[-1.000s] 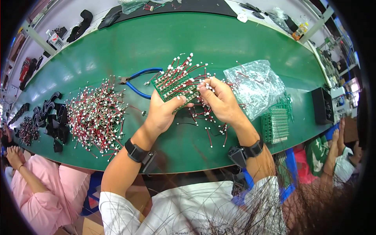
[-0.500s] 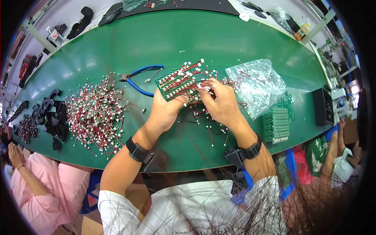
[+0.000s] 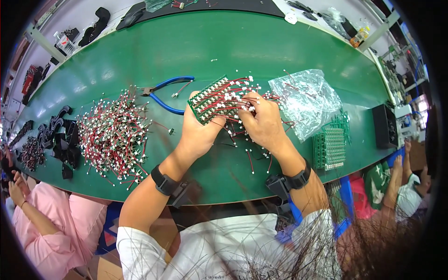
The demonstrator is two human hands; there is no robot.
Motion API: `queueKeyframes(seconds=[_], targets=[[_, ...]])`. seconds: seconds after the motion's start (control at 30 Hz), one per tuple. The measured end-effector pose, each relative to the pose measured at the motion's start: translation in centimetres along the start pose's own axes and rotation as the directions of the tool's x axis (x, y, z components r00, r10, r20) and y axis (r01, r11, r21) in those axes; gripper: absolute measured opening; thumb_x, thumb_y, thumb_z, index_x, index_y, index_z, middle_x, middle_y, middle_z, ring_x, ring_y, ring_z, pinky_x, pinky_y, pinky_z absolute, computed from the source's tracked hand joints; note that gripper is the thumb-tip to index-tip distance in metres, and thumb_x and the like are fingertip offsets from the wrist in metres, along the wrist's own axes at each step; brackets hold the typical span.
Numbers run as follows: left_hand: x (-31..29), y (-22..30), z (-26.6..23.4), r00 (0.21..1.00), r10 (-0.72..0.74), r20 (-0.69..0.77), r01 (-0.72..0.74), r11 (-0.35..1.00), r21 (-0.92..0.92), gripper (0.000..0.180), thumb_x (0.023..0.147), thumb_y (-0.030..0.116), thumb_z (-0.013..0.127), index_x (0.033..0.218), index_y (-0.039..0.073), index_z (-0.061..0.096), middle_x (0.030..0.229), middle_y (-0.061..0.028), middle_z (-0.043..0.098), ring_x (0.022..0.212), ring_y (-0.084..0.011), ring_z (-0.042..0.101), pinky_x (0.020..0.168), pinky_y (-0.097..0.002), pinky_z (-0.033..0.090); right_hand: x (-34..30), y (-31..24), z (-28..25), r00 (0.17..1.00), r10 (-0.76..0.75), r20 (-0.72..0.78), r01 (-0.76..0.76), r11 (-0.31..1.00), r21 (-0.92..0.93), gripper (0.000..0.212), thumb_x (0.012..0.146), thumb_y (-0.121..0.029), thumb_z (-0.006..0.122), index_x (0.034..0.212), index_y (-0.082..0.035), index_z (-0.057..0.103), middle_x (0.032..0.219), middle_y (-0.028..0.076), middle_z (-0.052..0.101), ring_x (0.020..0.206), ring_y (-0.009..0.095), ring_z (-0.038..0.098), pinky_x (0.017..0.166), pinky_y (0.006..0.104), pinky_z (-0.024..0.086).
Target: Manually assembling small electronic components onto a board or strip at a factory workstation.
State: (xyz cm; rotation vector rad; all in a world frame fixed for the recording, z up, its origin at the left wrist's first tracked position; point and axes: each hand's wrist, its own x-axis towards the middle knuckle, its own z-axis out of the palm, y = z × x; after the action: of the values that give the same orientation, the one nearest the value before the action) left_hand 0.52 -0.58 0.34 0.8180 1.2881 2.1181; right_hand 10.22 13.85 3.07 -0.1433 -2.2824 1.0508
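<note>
The fingers of the left hand (image 3: 198,133) are clamping a green circuit-board panel (image 3: 210,98), the thumb pressing along its near edge and the other fingers mostly hiding beneath it. The panel is tilting up between the two hands, and red wires (image 3: 238,95) with white connectors are fanning from its face toward the right-hand fingers. The fingers of the right hand (image 3: 265,123) are bending inward with only a small gap by the thumb, and wires are passing at and under them; their tips are hiding, so I cannot tell whether they are pinching any. Just below the right fingertips, a few loose wires are lying on the green bench (image 3: 224,44). Just left of and beyond the left fingers, blue-handled pliers (image 3: 164,85) are lying with their handles spread. Right of the right fingers, a clear plastic bag (image 3: 305,102) is lying crumpled, and nearer the body from it a stack of green boards (image 3: 329,150) is resting. Well left of the left fingers, a large heap of wired pieces (image 3: 113,137) is spreading, with black straps (image 3: 59,125) lying beyond it. Farthest right of the fingers, a black bin (image 3: 385,127) is standing near the bench's edge.
</note>
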Motion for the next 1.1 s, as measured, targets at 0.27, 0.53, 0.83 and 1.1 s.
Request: queueKeyframes(seconds=[0.27,0.53,0.83,1.1], targets=[[0.0,0.3,0.3,1.000,0.020,-0.014,-0.019,0.996,0.083,0.035,0.086,-0.005,0.063,0.113,0.003,0.043,0.108,-0.0035,0.059,0.098,-0.0089,0.058,0.086,-0.0261,0.049,0.0,-0.1,0.1,0.999,0.033,0.007,-0.033,0.999,-0.008,0.012,0.082,-0.006,0.061,0.090,0.002,0.056,0.066,0.018,0.060,0.057,0.036,0.061,0.054,0.0408,0.047],[-0.1,0.2,0.5,0.999,0.038,-0.028,-0.035,0.995,0.092,0.035,0.086,-0.005,0.063,0.114,0.003,0.043,0.104,-0.0023,0.057,0.094,-0.0072,0.056,0.082,-0.0245,0.048,0.0,0.0,0.3,1.000,-0.027,0.016,0.028,0.997,-0.071,0.015,0.080,-0.002,0.064,0.093,0.004,0.059,0.068,0.018,0.062,0.055,0.033,0.061,0.052,0.0377,0.047],[-0.2,0.1,0.8,0.997,0.080,-0.020,-0.077,0.986,0.151,0.034,0.086,-0.007,0.059,0.115,0.002,0.043,0.103,-0.0014,0.055,0.091,-0.0062,0.054,0.080,-0.0233,0.047,-0.2,0.3,0.9,0.993,-0.114,-0.025,0.110,0.985,-0.132,0.015,0.079,-0.004,0.064,0.092,0.004,0.060,0.069,0.019,0.062,0.059,0.038,0.061,0.056,0.0416,0.048],[-0.3,0.4,0.8,0.993,0.114,0.001,-0.112,0.973,0.200,0.033,0.086,-0.006,0.059,0.115,0.002,0.044,0.103,-0.0012,0.055,0.091,-0.0059,0.053,0.079,-0.0229,0.047,-0.3,0.6,0.9,0.994,-0.024,0.106,0.039,0.989,-0.145,0.026,0.076,-0.005,0.068,0.099,0.005,0.061,0.093,0.023,0.065,0.082,0.041,0.064,0.073,0.0451,0.053]])
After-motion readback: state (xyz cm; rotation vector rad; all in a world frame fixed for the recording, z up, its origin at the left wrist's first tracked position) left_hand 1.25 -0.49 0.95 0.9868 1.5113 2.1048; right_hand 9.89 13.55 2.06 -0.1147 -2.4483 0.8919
